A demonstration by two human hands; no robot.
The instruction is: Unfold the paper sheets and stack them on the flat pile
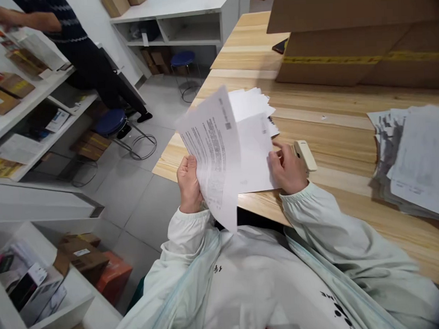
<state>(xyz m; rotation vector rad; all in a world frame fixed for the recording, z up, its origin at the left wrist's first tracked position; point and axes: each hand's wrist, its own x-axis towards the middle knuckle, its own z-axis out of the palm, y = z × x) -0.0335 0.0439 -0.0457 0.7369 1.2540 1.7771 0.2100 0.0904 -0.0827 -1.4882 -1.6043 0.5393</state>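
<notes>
Paper is what both hands are busy with: a printed sheet [213, 150] stands lifted off a small pile of papers [252, 134] at the near edge of the wooden table [348, 131]. The left hand [189, 184] grasps that sheet by its lower left margin, thumb in front and fingers curled behind, so it rises nearly upright and bows a little. It looks light and limp, liable to crease or slip, and seems best pinched at an edge as it is now. The right hand [287, 169] is closed around a cream stapler [305, 154] and rests on the pile. Further right lies a thick stack of documents [414, 162], with cardboard boxes [359, 39] behind. Across the aisle another person [79, 54] stands at white shelving [30, 104], beside a blue stool [112, 122].
</notes>
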